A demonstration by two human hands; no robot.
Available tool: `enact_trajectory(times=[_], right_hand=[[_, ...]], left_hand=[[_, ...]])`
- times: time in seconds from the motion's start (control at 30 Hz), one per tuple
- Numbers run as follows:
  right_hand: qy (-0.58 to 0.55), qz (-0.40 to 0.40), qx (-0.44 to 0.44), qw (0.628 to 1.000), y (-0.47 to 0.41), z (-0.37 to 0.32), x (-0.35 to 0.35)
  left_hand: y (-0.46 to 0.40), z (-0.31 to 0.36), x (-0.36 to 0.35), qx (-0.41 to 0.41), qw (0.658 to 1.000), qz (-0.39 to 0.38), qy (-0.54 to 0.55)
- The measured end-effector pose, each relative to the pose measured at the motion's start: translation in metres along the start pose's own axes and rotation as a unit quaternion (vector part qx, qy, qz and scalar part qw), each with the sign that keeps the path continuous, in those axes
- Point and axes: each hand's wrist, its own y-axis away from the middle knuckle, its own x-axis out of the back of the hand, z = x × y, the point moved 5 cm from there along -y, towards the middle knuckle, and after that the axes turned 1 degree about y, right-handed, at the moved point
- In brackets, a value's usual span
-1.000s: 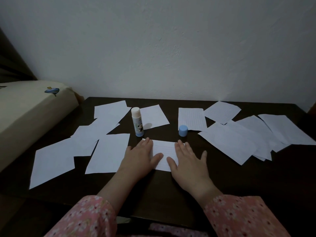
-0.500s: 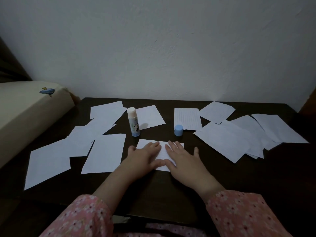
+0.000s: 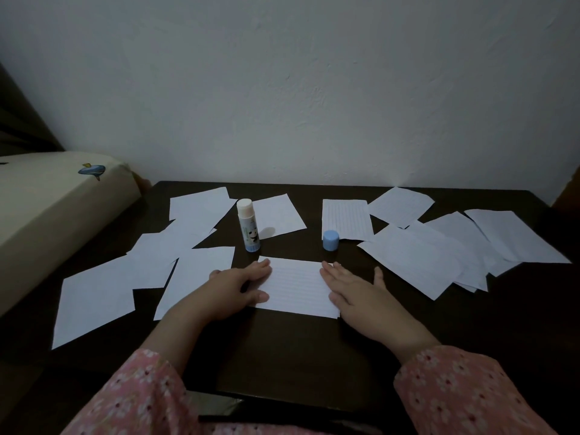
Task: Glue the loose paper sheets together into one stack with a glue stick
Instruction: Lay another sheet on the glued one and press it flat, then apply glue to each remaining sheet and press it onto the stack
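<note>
A lined white sheet [image 3: 296, 287] lies flat on the dark table [image 3: 298, 350] in front of me. My left hand [image 3: 233, 288] rests flat on its left end, fingers straight. Flat on its right end lies my right hand [image 3: 357, 291]. Just behind the sheet an uncapped glue stick [image 3: 248, 226] stands upright. Its blue cap [image 3: 330, 240] sits to the right. Several loose sheets lie spread on the left [image 3: 194, 277] and on the right [image 3: 414, 259].
A cream cushion with a small whale print [image 3: 47, 208] borders the table's left side. A white wall [image 3: 314, 89] rises directly behind the table. More sheets [image 3: 345, 219] lie along the back edge.
Both hands have slid apart from the middle of the lined sheet to its two ends, uncovering its centre. The glue stick and cap have not moved.
</note>
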Motion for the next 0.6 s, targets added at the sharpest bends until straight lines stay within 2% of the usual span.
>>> enact_trajectory(times=[0.2, 0.27, 0.33, 0.4, 0.47, 0.53, 0.6], right_hand=[[0.007, -0.027, 0.007, 1.000, 0.001, 0.000, 0.001], [0.007, -0.030, 0.004, 1.000, 0.001, -0.001, 0.003], [0.001, -0.019, 0.000, 1.000, 0.001, -0.002, 0.007], [-0.010, 0.015, -0.007, 1.000, 0.000, -0.005, 0.011], [-0.029, 0.081, -0.015, 0.996, -0.001, -0.010, 0.013], [-0.041, 0.150, -0.007, 0.988, -0.004, -0.021, 0.016], [-0.052, 0.187, 0.019, 0.981, -0.007, -0.035, 0.015]], left_hand=[[-0.008, -0.007, 0.002, 0.010, 1.000, -0.018, 0.002], [-0.006, -0.005, 0.004, 0.000, 0.999, -0.012, 0.042], [-0.004, -0.004, 0.014, -0.016, 0.987, 0.070, 0.143], [-0.002, -0.011, 0.029, 0.004, 0.943, 0.222, 0.248], [-0.001, -0.021, 0.037, 0.053, 0.890, 0.348, 0.290], [-0.006, -0.024, 0.038, 0.082, 0.867, 0.395, 0.294], [-0.017, -0.023, 0.035, 0.080, 0.870, 0.391, 0.290]])
